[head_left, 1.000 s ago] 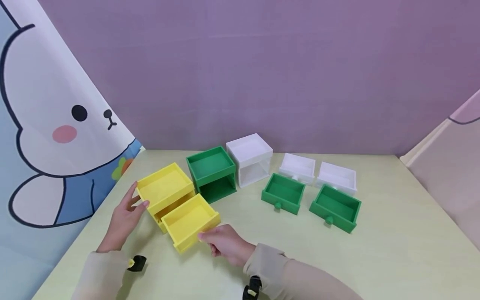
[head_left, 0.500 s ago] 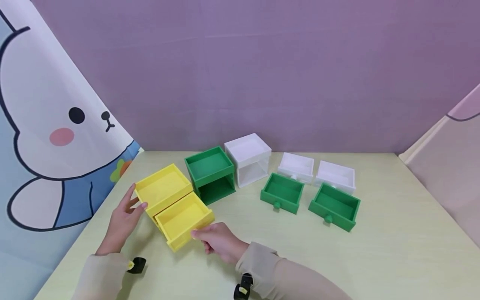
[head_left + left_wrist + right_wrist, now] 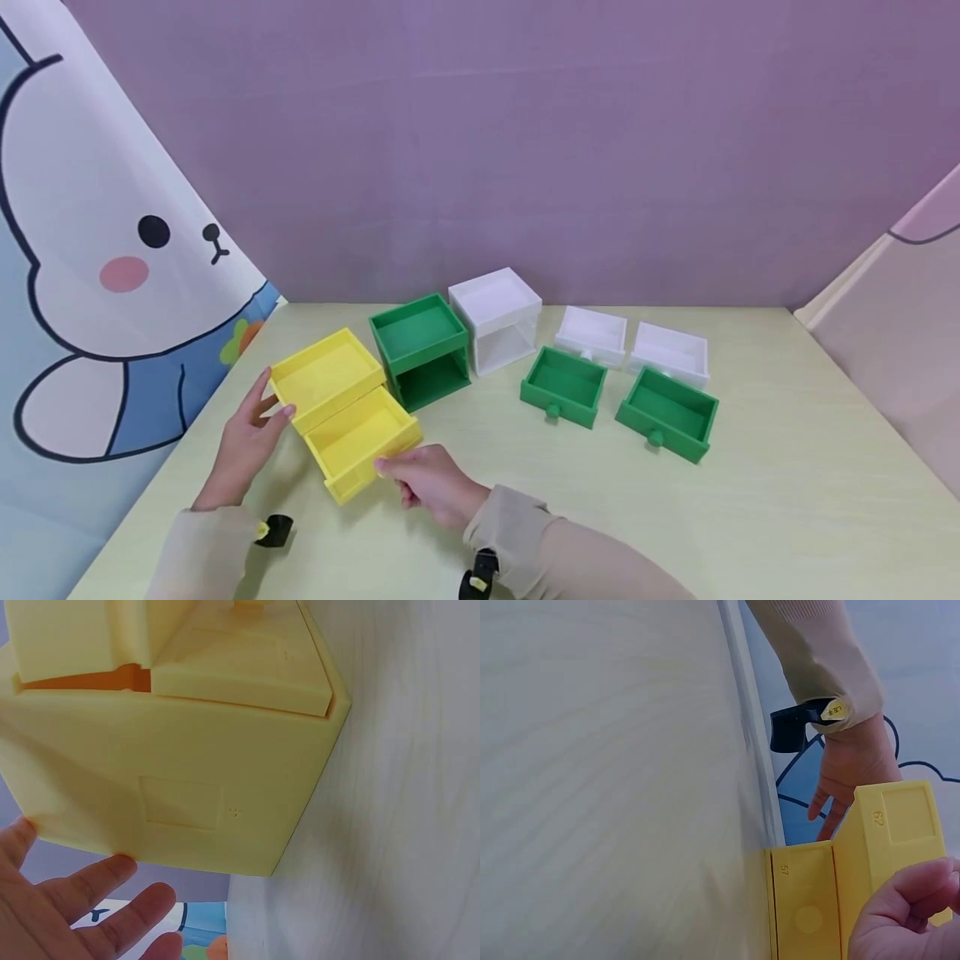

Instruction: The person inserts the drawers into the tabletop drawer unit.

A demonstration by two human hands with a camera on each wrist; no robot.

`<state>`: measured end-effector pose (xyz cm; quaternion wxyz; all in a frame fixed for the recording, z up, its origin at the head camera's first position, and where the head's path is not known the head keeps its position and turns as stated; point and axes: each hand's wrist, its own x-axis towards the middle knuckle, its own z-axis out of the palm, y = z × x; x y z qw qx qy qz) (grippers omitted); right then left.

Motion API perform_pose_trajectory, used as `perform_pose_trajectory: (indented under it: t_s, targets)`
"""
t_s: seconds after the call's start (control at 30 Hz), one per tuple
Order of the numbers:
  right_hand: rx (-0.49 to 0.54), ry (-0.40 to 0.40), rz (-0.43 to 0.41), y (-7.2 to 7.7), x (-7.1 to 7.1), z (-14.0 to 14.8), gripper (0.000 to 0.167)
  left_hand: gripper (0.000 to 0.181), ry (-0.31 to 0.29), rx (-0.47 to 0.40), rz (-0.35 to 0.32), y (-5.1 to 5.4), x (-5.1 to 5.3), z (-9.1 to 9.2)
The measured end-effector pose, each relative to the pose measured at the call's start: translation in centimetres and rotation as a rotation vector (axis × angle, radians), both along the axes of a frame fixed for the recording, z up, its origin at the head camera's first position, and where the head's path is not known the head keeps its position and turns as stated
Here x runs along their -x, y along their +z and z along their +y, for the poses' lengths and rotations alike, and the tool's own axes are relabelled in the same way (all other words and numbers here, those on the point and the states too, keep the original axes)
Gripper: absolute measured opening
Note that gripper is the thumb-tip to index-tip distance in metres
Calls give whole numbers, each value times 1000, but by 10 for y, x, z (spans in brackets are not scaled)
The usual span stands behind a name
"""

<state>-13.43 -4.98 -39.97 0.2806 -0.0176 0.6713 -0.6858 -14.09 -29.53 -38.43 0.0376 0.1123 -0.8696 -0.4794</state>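
Observation:
A yellow two-tier drawer cabinet (image 3: 324,375) stands at the left of the table. Its upper drawer (image 3: 360,437) sits partly in the frame and juts out at the front. My right hand (image 3: 435,483) pinches the front of that drawer at its knob, which the fingers hide. The left hand (image 3: 243,446) touches the cabinet's left side with thumb and fingers spread; in the left wrist view its fingertips (image 3: 120,866) meet the back edge. Below, the lower drawer (image 3: 804,889) is flush in the frame in the right wrist view.
Right of the yellow cabinet stand a green cabinet (image 3: 420,337) and a white cabinet (image 3: 497,304), both with bare openings. Two green drawers (image 3: 566,383) and two white drawers (image 3: 592,329) lie farther right. A purple cloth (image 3: 525,158) hangs behind the table.
My right hand has pushed the yellow upper drawer leftward and deeper into the cabinet, narrowing the gap behind it. The left hand has stayed against the cabinet's side.

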Motion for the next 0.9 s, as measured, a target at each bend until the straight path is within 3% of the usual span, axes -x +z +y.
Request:
perform_pose_trajectory:
  t_s: [0.4,0.9]
  targets:
    - [-13,2,9,5,1,-6,30,75,10,-18,-12,1,0,2]
    - [-6,0,21,2,8,-7,24,75,1,0,-13,-1,1,0]
